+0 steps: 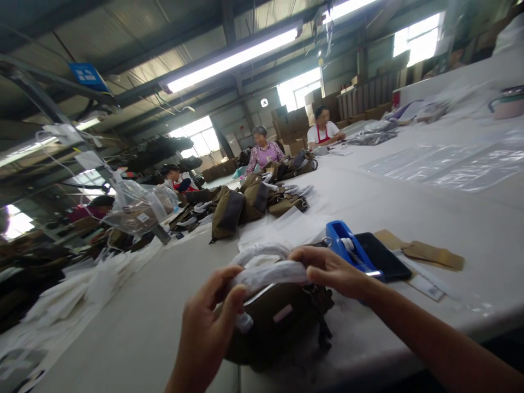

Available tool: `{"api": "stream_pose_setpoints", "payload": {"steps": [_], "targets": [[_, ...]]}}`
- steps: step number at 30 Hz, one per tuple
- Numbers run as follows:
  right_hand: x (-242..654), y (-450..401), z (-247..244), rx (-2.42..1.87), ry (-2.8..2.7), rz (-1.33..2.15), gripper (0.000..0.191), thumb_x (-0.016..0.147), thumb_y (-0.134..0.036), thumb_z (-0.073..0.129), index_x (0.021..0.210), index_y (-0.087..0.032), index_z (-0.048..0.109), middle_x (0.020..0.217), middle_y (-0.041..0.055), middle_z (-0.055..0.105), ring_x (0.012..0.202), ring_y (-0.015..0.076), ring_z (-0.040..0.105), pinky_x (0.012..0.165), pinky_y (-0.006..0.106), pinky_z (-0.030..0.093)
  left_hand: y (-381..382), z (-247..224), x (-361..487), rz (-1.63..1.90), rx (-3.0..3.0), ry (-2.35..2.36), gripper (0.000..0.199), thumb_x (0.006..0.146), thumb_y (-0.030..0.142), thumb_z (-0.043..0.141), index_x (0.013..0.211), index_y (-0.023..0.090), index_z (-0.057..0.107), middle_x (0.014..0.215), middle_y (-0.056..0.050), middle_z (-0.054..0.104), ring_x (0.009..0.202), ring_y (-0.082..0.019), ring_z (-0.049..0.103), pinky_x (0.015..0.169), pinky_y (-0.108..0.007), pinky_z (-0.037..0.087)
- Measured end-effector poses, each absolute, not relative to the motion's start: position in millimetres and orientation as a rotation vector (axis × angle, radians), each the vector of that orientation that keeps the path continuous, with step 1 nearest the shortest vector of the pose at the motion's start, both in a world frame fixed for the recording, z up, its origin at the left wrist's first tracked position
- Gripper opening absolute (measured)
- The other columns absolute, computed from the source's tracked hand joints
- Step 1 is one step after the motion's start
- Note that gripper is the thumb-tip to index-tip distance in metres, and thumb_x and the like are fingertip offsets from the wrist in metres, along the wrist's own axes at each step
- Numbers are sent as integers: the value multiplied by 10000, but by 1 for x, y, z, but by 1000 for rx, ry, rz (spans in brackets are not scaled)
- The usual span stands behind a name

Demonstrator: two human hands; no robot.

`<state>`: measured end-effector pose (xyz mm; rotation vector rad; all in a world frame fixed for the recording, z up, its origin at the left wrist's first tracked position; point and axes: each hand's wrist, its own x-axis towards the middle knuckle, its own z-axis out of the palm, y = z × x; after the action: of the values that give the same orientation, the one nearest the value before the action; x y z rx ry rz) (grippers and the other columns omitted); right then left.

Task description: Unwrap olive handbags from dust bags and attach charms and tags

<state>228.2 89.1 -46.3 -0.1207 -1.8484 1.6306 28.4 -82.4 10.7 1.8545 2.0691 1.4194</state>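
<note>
Your left hand (210, 316) and right hand (327, 268) grip the two ends of a white-wrapped handle (270, 274) on a dark olive bag (274, 327), thumbs and fingers closed on the wrapping, at a long white worktable (413, 218). The bag sits at the near edge of the table, directly in front of you, its zipper and small pinkish label facing your side. Just beyond your right wrist lie a blue tape dispenser (347, 245), a black flat object (380, 256) and brown paper tags (434, 255). Farther up the table, olive bags (245, 204) lie heaped, near a person in a purple patterned top (264, 153); another person in a red apron (323, 131) is at the table's far side, beneath fluorescent lights.
</note>
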Motion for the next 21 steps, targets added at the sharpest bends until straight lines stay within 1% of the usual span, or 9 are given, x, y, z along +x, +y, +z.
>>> {"api": "stream_pose_setpoints", "payload": {"steps": [2,4,6,8,10,13,16,18,21], "targets": [[228,81,-48,-165,-1896,1296,334,851,-463,762,1032,-190,696,925,36,688,836,188,643,741,272,517,-82,6,37,1525,2274,2401,384,889,470,720,1190,239,660,1103,-87,723,873,-230,709,757,-328,582],[226,73,-50,-181,-1883,977,217,864,-334,773,1027,-206,708,924,34,691,843,185,645,759,272,519,-79,5,44,1418,2639,2461,513,880,458,733,1330,244,609,1431,-147,583,1196,-328,636,967,-422,548],[223,68,-52,-156,-1824,782,191,889,-269,751,1070,-229,706,928,34,693,833,180,654,744,269,532,-75,7,47,1166,2758,2298,577,959,437,625,1478,226,486,1518,-158,513,1323,-332,562,1033,-425,520],[221,65,-54,-127,-1761,645,221,914,-243,723,1133,-247,697,953,41,698,859,186,663,761,279,548,-71,12,48,1015,2597,2159,551,1025,390,502,1536,209,403,1449,-139,594,1282,-281,609,993,-363,544],[220,65,-53,-118,-1710,523,243,939,-237,690,1182,-251,695,1013,59,707,933,203,667,830,308,554,-71,17,46,974,2311,2088,498,1032,398,478,1493,213,461,1351,-112,671,1170,-253,675,924,-320,560],[216,73,-50,-121,-1742,521,272,981,-245,634,1248,-234,686,1255,100,678,1150,232,639,994,348,518,-71,25,41,979,1829,1893,375,971,504,569,1144,192,683,993,-74,756,828,-203,702,716,-259,546],[207,85,-53,-73,-1951,763,324,1025,-283,561,1333,-220,635,1274,89,696,1151,215,669,1001,317,526,-69,28,37,1093,1412,1577,453,886,602,653,808,157,632,576,15,557,496,-86,465,478,-174,372],[199,89,-60,-77,-2064,838,363,1034,-323,534,1370,-203,597,1224,92,721,1091,221,699,947,318,555,-67,28,35,1260,1195,1418,497,838,635,693,796,147,609,541,48,463,460,-55,352,446,-159,317],[189,85,-75,-193,-2126,715,448,1003,-395,587,1394,-178,558,1287,137,689,1155,287,669,987,416,542,-70,26,32,1516,954,1355,500,791,615,751,783,136,604,549,64,416,454,-42,296,422,-155,323]]}}
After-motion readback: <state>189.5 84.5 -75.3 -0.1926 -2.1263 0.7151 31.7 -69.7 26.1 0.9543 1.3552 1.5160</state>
